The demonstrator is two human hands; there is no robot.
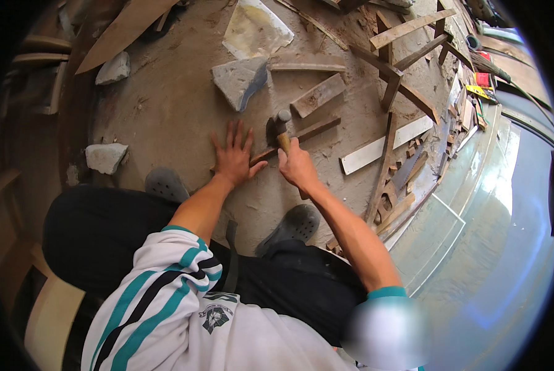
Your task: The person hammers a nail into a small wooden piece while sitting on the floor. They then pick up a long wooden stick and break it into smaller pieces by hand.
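My right hand [297,164] is closed around the wooden handle of a hammer [282,130], its metal head pointing away from me. Under the hammer lies a narrow dark wooden strip [319,128] on the dusty floor. My left hand [234,156] rests with spread fingers over the strip's left part, its thumb reaching along it. Beyond the hammer are a short wooden board [318,95] and a broken grey concrete piece [238,81]. Whether the hammer head touches the strip, I cannot tell.
A wooden frame [391,74] stands at the far right, near a white board [386,144]. A handsaw [407,168] lies among wood scraps beside a glass-like sheet [462,247]. Stone chunks [106,157] sit at left. My feet in grey clogs [292,226] are close by.
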